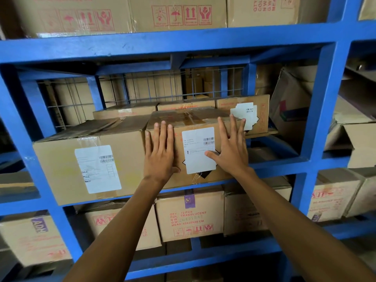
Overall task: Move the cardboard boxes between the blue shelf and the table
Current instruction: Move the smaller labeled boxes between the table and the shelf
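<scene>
On the middle level of the blue shelf (pixel 317 102), two bare forearms reach up and in, and both hands lie flat on the front face of one cardboard box (pixel 201 176). The left hand (pixel 159 153) has its fingers straight and close together, tips at the box's top front edge. The right hand (pixel 231 148) is spread wide, its thumb resting on the white label (pixel 198 149) stuck to that face. Neither hand grips anything; they are apart, one at each side of the label.

Just beside this box, touching its left side, sits a wider box (pixel 61 165) with its own white label (pixel 97 168). Behind the two front boxes stand three lower ones in a row; the rightmost rear box (pixel 262 107) bears a third white label. At the right end of the bay a tilted box (pixel 289 110) leans against the upright. A wire grid (pixel 142 86) closes the back of the bay.

Below, three boxes show in the bay under the hands. Above, three more carry red handling symbols.
</scene>
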